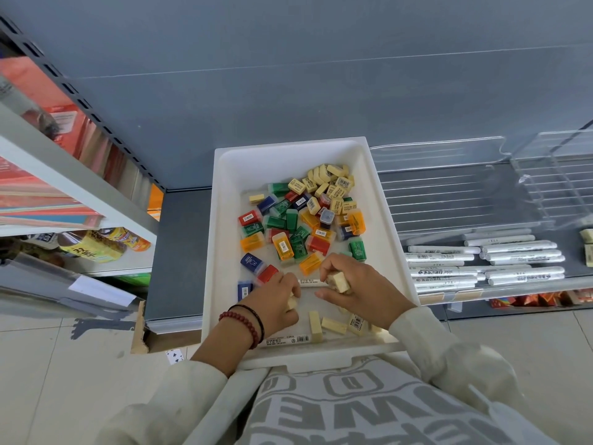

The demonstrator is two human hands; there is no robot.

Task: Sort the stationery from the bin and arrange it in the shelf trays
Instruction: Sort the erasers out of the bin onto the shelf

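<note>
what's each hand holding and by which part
The right hand grips cream erasers by their sides, with their ends poking out. The left hand curls round a single eraser, mostly hidden, so the exact hold cannot be told.

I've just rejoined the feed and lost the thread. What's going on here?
A person is leaning over a white bin on the shelf with both hands inside its near end. The right hand grips cream erasers, and the left hand holds what looks like another eraser. Many coloured plastic cases and a pile of loose erasers lie unsorted in the bin. White markers already lie in the clear tray to the right.
</note>
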